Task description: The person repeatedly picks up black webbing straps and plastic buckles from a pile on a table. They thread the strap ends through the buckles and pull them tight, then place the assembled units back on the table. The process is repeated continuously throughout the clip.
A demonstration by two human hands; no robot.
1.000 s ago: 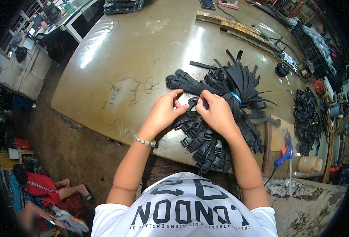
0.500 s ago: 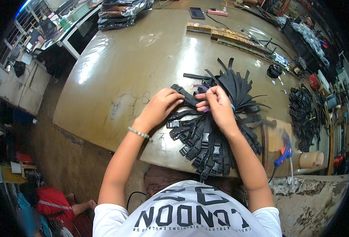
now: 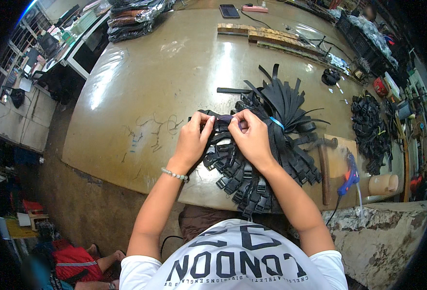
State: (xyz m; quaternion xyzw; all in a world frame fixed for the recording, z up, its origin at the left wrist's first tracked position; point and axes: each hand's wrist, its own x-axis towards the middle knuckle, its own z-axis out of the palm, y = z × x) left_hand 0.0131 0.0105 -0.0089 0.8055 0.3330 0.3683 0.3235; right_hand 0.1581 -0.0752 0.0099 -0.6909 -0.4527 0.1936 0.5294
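Your left hand [image 3: 192, 140] and right hand [image 3: 252, 137] are both raised over the near part of the strap bundle [image 3: 266, 145], fingers curled and pinched on the two ends of one black strap [image 3: 221, 120]. Each hand is clamped on that strap; the thumbs face each other with a short run of strap showing between them. Whether a buckle is on that length cannot be told.

The bundle is the reference for everything below. It lies on the brown worktable [image 3: 141, 96], directly under and beyond your right hand. Its loose strap ends fan out away from you, tied with a blue band [image 3: 277, 123] at the waist. Its near end, toward your chest, carries rows of black plastic buckles [image 3: 245, 186], which reach the table's near edge.

To the right of the bundle, a hammer [image 3: 324, 166] lies on a wooden board, handle pointing toward you. Just beyond the hammer, further right, a blue glue gun [image 3: 350, 175] rests at the table edge. Further right still, well apart from the bundle, sits a second heap of black straps [image 3: 368, 128].

Beyond the bundle, wooden slats [image 3: 259, 36] lie across the far table. A phone [image 3: 229, 10] lies past them. A beaded bracelet [image 3: 174, 174] is on your left wrist, left of the bundle's buckle end.
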